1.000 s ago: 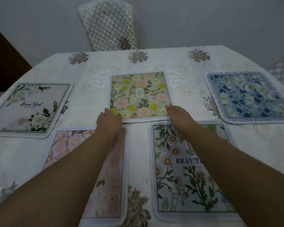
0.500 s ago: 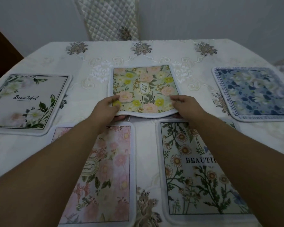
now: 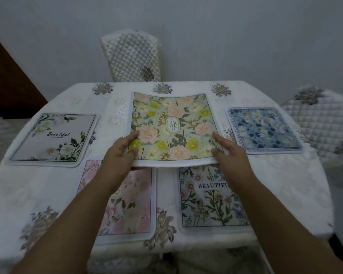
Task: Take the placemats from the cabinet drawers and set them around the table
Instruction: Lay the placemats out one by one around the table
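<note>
A green floral placemat marked "GARDEN" is lifted off the table at its near edge, its far edge toward the table's back. My left hand grips its near-left corner, thumb on top. My right hand grips its near-right corner the same way. Flat on the cloth lie a grey "Beautiful" placemat at the left, a blue floral placemat at the right, a pink floral placemat under my left arm, and a daisy "BEAUTIFUL" placemat under my right arm.
A quilted chair stands behind the table's far edge. Another quilted chair stands at the right. A dark wooden panel is at the far left. The white embroidered tablecloth hangs over the near edge.
Both hands went from touching the green placemat's near corners to gripping them, and its near edge has risen off the table. The camera has pulled back and tilted up.
</note>
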{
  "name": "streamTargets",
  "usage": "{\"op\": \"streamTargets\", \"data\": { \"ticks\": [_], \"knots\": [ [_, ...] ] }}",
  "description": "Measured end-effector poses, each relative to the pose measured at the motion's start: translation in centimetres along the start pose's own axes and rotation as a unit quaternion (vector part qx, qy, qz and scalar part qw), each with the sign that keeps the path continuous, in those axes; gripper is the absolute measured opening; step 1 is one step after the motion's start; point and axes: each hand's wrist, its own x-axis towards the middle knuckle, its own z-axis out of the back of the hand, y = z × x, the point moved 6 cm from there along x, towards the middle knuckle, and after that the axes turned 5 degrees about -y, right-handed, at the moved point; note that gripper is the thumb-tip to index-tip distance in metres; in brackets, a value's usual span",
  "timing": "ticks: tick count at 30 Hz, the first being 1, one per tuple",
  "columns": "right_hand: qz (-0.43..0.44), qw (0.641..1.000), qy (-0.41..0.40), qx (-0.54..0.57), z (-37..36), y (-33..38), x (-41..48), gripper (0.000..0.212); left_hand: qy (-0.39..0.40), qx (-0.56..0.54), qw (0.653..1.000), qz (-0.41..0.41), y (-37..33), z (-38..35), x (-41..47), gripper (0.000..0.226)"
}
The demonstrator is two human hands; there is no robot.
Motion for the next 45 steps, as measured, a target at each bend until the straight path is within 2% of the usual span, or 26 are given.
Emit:
{"op": "streamTargets", "data": {
  "ticks": [4,7,12,19,24,28,32,38,45],
  "knots": [
    [-0.007,0.998,0.053,0.02,4.1,2.7,-6.2,0.059,-0.044,0.035,0.995,-0.08,-5.3,1.9,-8.2,0.027],
    [0.039,0.995,0.091,-0.004,6.8,5.2,-11.1,0.048,-0.046,0.062,0.993,-0.086,-7.7,2.3,-15.0,0.02],
    [0.114,0.98,0.108,-0.125,10.9,7.6,-19.2,0.046,-0.06,-0.018,0.996,-0.068,-8.7,3.5,-26.3,0.027],
    [0.157,0.966,0.191,-0.069,11.2,9.8,-31.0,0.046,-0.138,-0.047,0.988,-0.045,-9.1,9.2,-41.8,0.044],
    [0.205,0.941,0.261,-0.063,6.1,11.9,-38.7,0.047,-0.243,-0.013,0.969,-0.039,-8.7,16.6,-51.6,0.038],
    [0.222,0.914,0.335,-0.054,-0.1,13.4,-45.3,0.046,-0.348,-0.006,0.937,-0.035,-7.5,23.3,-59.6,0.037],
    [0.222,0.889,0.397,-0.044,-7.2,14.7,-52.8,0.044,-0.42,0.02,0.907,-0.022,-5.4,30.5,-67.3,0.04],
    [0.231,0.854,0.466,-0.015,-18.0,16.5,-64.6,0.045,-0.491,0.039,0.87,0.007,-4.1,42.7,-76.6,0.04],
    [0.231,0.836,0.497,0.001,-27.6,17.6,-73.6,0.048,-0.523,0.061,0.85,0.026,-3.1,54.0,-81.5,0.04]
  ]
}}
